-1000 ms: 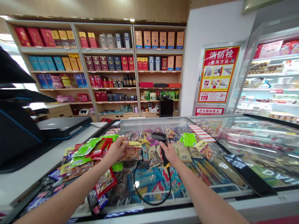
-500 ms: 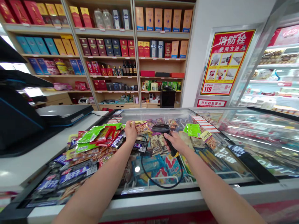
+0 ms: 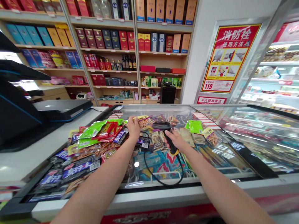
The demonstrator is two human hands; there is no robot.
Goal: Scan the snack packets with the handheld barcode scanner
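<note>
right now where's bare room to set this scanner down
Bare white counter between the black till and the snack pile; also the right glass freezer lid, past the yellow-tagged packet. Crowded around the left hand and right hand, where packets cover the lid.

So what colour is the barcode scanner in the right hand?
The barcode scanner is black with a yellow band near its lower end, best seen in the head view.

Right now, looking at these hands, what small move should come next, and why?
Probably turn the snack packet in the left hand toward the scanner in the right hand. They are close but apart, the scanner is ready in hand, and no barcode shows on the packet's visible side.
</note>
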